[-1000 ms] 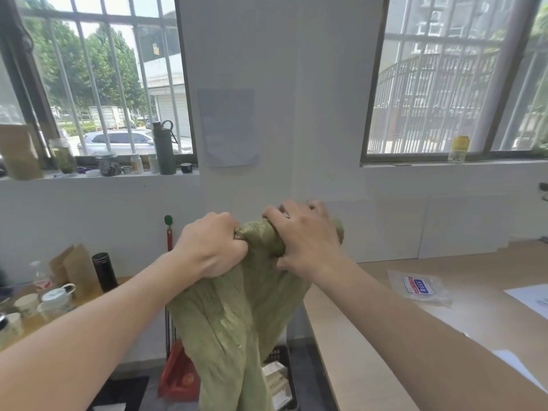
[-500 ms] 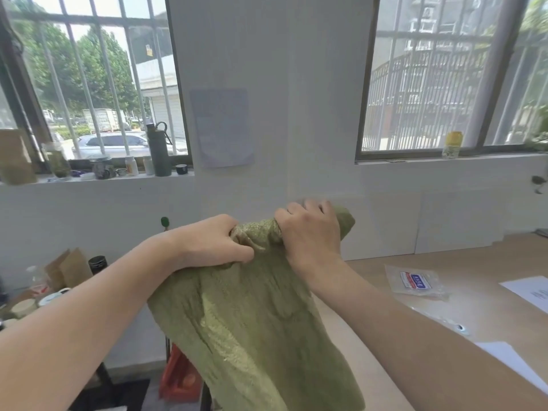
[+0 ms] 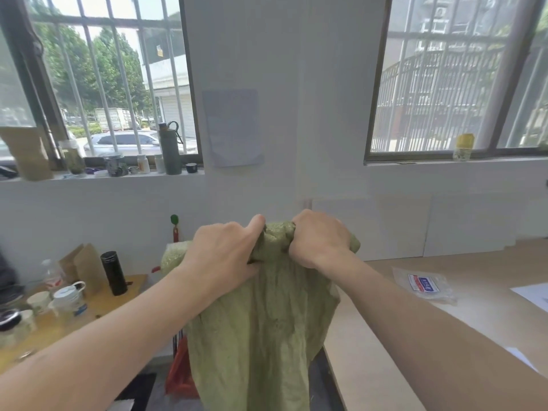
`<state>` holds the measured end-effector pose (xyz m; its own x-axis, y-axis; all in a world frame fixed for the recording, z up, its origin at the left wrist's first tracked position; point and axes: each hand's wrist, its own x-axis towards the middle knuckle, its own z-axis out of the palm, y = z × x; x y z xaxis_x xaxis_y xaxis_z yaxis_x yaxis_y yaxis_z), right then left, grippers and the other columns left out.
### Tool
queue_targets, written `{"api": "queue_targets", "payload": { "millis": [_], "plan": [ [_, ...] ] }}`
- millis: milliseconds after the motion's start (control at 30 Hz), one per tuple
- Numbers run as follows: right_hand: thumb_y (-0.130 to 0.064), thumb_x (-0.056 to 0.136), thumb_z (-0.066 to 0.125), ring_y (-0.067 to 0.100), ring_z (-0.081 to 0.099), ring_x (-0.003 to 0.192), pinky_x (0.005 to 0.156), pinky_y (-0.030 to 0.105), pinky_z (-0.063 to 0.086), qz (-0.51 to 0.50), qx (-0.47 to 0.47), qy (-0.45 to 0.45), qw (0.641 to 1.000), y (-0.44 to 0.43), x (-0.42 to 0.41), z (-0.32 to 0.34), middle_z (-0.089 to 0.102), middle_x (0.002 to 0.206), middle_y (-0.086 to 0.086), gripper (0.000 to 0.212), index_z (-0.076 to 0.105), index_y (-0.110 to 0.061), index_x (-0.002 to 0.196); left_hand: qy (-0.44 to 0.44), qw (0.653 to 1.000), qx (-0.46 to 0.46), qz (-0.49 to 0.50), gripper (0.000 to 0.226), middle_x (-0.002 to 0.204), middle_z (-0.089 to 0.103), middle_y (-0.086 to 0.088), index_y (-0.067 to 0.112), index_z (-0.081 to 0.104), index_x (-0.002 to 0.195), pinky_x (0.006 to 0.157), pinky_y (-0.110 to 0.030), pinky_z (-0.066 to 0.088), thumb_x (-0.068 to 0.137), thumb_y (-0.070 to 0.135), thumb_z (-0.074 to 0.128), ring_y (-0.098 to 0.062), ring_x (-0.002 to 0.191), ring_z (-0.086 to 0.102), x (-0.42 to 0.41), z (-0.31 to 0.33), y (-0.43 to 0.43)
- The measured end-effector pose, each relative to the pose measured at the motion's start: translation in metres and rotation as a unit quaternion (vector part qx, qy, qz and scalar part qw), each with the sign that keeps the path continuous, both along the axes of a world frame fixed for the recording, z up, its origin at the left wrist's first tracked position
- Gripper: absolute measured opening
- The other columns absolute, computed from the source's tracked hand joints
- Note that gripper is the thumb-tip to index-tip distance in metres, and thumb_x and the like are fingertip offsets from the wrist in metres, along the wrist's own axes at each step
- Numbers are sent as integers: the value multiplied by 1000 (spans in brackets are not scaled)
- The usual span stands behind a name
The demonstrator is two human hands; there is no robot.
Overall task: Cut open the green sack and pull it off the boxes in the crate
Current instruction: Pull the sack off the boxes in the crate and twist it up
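Green woven sack [image 3: 261, 336], crumpled, hanging; top bunched in both hands [image 3: 272, 247].

The green sack [image 3: 261, 321] — woven, olive, crumpled — is held up in the air, its top bunched tight in the grip of the left hand [image 3: 225, 250] and right hand [image 3: 320, 238]; the rest hangs limp in long folds.
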<state>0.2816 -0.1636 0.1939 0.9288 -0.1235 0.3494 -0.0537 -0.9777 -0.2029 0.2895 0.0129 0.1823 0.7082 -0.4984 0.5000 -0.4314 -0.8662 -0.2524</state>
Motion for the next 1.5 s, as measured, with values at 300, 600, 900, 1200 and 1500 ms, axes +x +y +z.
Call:
{"api": "queue_targets", "payload": {
  "millis": [300,600,900,1200,1500],
  "plan": [
    [-28,69,73,23,61,102,97,43,30,49,-129,-95,986,4,-3,-17,62,107,-4,45,55,-28,111,63,992,-103,-43,30,64,58,8,22,57,73,55,-30,39,82,50,54,-22,65,58,20,4,15],
    [-34,48,95,32,60,100,94,46,38,33,-190,-209,959,6,-4,-21,62,105,8,82,59,-14,119,360,876,-315,-54,29,61,55,-2,16,55,60,61,-35,44,76,36,69,-22,59,53,34,35,20],
    [3,71,63,29,58,64,68,35,28,51,-220,-154,962,13,-1,-7,61,65,1,30,47,-23,69,483,829,-277,-50,41,75,65,-10,4,65,77,70,-37,51,67,43,71,-24,69,65,24,42,27],
    [-4,82,54,29,53,63,60,35,41,53,-101,-24,993,21,8,-11,48,67,0,17,51,-18,73,105,992,62,25,61,80,55,8,25,46,111,64,-35,47,74,65,73,-22,77,60,-2,23,29],
    [-8,71,62,24,59,61,55,29,42,73,-60,58,994,16,12,-9,61,69,1,9,59,-16,72,56,995,2,86,27,68,45,7,21,40,99,52,-32,36,89,38,58,-25,61,52,3,-15,19]
  ]
}}
